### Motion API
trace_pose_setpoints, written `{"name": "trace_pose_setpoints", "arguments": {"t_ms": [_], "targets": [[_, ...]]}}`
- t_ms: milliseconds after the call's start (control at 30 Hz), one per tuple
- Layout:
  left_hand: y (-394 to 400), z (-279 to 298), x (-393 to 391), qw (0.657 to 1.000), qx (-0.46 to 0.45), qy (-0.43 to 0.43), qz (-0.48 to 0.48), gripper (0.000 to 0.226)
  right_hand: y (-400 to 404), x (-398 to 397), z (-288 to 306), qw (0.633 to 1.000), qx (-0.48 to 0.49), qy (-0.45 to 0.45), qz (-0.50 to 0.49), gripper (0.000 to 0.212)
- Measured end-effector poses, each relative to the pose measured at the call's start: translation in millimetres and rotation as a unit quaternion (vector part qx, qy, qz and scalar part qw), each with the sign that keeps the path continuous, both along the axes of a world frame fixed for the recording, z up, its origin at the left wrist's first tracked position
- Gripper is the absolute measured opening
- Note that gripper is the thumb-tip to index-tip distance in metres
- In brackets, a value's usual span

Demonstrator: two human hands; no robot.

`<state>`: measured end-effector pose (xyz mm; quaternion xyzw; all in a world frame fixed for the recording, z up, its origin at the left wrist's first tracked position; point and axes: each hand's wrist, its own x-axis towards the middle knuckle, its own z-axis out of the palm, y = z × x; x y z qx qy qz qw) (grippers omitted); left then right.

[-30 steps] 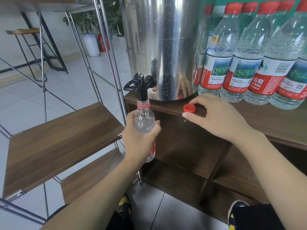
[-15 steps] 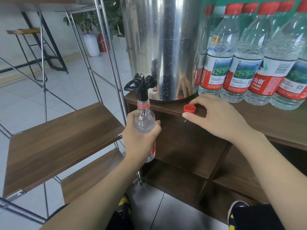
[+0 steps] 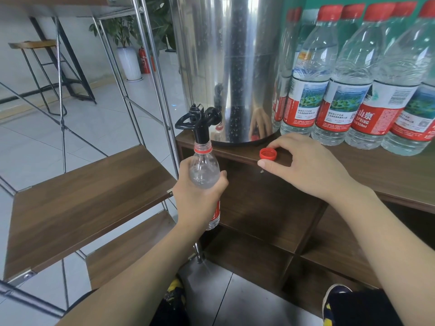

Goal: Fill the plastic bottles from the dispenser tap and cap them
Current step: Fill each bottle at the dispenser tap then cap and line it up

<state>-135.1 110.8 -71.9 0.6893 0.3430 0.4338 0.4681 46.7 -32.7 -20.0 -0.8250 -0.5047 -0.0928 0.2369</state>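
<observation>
Left hand (image 3: 197, 196) gripped water bottle (image 3: 204, 170), mouth under black tap (image 3: 200, 121); right hand (image 3: 306, 165) relaxed open, touched red cap (image 3: 267, 153).

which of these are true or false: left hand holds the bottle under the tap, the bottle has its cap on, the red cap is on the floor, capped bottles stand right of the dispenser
1. The left hand holds the bottle under the tap. True.
2. The bottle has its cap on. False: its neck is open at the spout.
3. The red cap lies on the floor. False: it sits on the wooden counter, the right hand at it.
4. Capped bottles stand right of the steel dispenser. True.
</observation>
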Motion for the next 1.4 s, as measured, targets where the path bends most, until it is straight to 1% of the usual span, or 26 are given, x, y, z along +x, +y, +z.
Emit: {"name": "trace_pose_setpoints", "arguments": {"t_ms": [800,1400], "targets": [[-0.6,0.5,0.8,1.0,-0.001,0.005,-0.003,0.062,-0.3,-0.6,1.5,1.0,0.001,0.0,0.006,0.044],[-0.3,0.7,0.7,1.0,0.0,0.01,0.0,0.064,0.1,-1.4,1.7,1.0,-0.004,-0.007,0.0,0.046]]}}
